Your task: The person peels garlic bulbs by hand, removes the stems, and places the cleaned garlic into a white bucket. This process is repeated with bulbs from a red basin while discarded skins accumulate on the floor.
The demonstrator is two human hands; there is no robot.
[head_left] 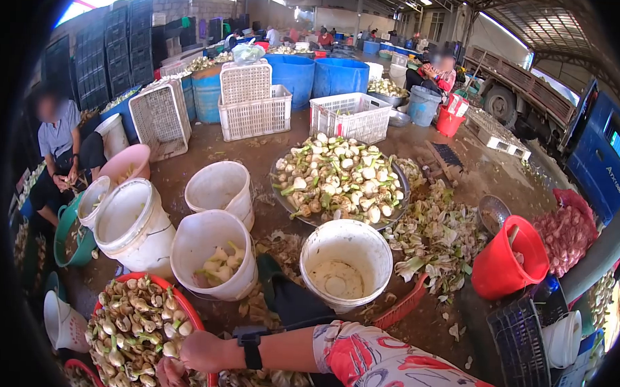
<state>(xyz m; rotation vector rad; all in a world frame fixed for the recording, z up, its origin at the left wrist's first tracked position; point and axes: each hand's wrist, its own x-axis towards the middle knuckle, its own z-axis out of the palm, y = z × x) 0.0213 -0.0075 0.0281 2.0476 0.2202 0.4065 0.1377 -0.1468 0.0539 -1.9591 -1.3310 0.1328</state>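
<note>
My right hand (203,351), with a dark watch on its wrist, reaches across to the left and is curled closed at the edge of a red basin (193,311). What its fingers hold is hidden. Just below it, my left hand (172,375) shows only in part at the bottom of the view, its fingers bent closed over the basin; I cannot make out anything in them. Garlic bulbs (133,327) with brown skins and short green stems fill this basin. A white bucket (216,248) with a few pale bulbs inside stands just beyond the hands.
Before me stand a white bucket (346,263) and a wide metal basin (407,187) heaped with trimmed bulbs. Leaf trimmings (438,239) cover the floor near a red bucket (509,258). A seated person (59,137) works at the left. White crates (350,118) and blue tubs stand behind.
</note>
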